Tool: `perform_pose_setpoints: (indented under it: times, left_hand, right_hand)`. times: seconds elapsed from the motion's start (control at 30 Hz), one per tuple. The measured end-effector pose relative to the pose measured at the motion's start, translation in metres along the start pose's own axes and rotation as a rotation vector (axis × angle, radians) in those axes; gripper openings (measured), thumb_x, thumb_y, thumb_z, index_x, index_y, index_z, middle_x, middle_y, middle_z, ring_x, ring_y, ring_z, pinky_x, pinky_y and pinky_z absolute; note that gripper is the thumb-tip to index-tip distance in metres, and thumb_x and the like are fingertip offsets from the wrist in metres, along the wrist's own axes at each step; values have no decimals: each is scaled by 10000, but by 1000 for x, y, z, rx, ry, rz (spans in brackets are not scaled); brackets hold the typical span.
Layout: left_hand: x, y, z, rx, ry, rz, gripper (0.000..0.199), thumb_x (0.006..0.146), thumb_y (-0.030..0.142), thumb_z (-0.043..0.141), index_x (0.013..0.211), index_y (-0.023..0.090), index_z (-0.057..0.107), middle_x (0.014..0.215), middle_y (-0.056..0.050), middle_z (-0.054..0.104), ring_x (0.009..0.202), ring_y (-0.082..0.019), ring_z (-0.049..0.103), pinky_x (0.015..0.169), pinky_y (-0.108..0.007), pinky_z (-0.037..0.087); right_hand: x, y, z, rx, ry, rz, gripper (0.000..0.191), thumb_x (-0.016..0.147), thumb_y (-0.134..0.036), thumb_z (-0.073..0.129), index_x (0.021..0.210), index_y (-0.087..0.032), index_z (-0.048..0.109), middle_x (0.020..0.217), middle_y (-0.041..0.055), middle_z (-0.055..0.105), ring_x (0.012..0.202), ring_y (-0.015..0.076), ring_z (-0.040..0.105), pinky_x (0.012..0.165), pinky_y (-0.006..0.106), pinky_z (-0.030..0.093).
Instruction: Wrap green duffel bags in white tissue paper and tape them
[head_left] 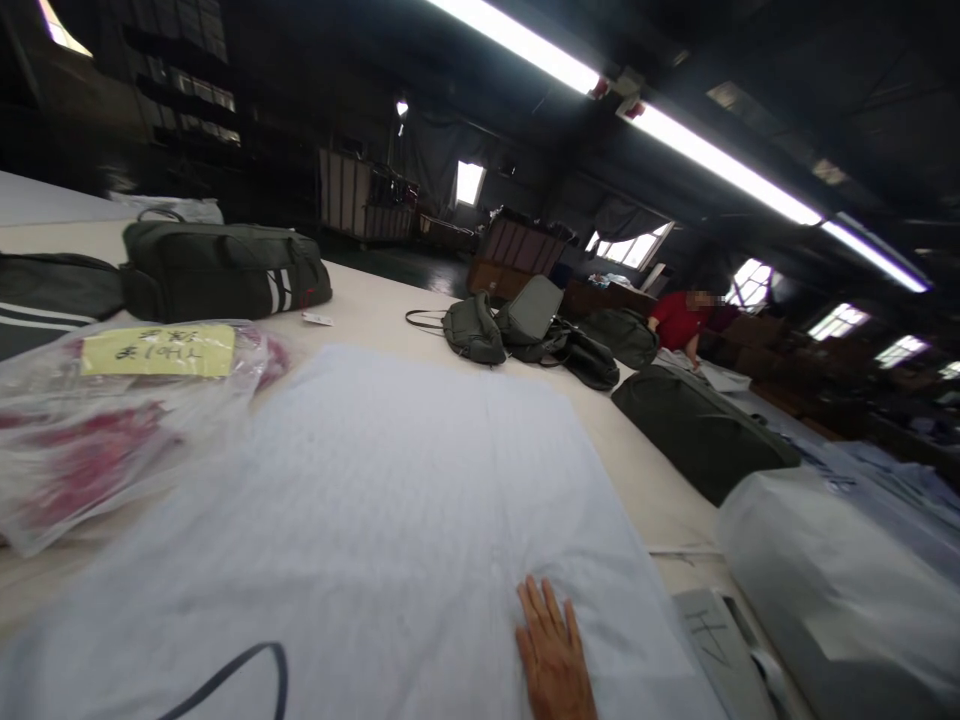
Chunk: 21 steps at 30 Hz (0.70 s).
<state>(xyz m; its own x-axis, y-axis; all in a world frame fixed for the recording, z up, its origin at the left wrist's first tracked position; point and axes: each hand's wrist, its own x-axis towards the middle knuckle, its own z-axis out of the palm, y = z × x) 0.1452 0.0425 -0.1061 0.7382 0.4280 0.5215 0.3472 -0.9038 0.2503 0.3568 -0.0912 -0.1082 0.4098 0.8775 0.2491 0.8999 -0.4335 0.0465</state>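
Observation:
A pale blue-white cloth lies spread over the cream table, with slight wrinkles near its right side. My right hand rests flat on it at the bottom, right of centre, fingers a little apart and holding nothing. A dark curved strap or cord shows on the cloth at the bottom left; its other end is cut off by the frame. My left hand is out of the frame.
Left are a clear plastic bag with a yellow label and a dark duffel bag. Several dark bags lie at the back. A large dark bag, white plastic and a person in red are right.

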Motion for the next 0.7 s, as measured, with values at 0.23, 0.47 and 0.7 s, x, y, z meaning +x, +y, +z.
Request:
perform_pose_setpoints:
  times: [0.23,0.47,0.7]
  left_hand:
    - [92,-25,9,69,25,37,660,864,378,594,1450,163,381,1483,-122,452,1376,-278,406,1095,-514,406]
    - [81,-34,26,108,42,33,686,865,424,585,1451,136,373,1501,-114,429,1396,-263,374,1094,-504,404]
    - [44,-31,-3,221,132,30,669,843,447,573,1422,144,428,1500,-91,437,1369,-256,409,1046,-453,434]
  right_hand:
    - [2,14,4,148,27,114,476,1018,-389,213,1370,-306,522,1418,5,521,1359,296,428,1098,604,398]
    - [33,-11,-40,253,-4,13,442,1011,-362,320,1440,-306,413,1472,-4,455,1389,254,373,1096,502,449]
    - [8,-50,-38,156,109,-247,396,983,-405,395,1304,-276,587,1296,49,635,1206,288,593,975,493,545]
